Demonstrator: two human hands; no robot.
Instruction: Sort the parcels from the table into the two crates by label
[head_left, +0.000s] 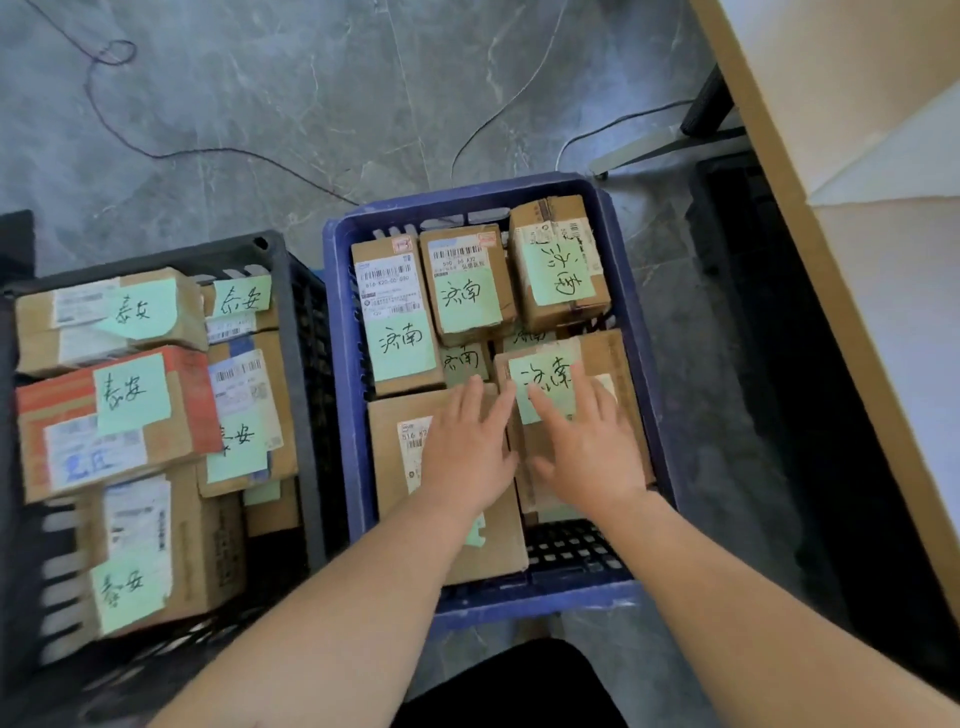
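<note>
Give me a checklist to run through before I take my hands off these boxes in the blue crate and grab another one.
1. Hands gripping nothing: ok; left hand and right hand lie flat on parcels in the blue crate.
2. Note on right-hand parcel reads 济南 like its neighbours: ok.
3. Note on left-hand parcel: cannot tell, the arm covers it.
4. Visible notes in black crate read 泰安: ok.
5. Room in blue crate: ok, bare grid at the near right corner.
6. Parcels remaining on the table: cannot tell, only its edge shows.
</note>
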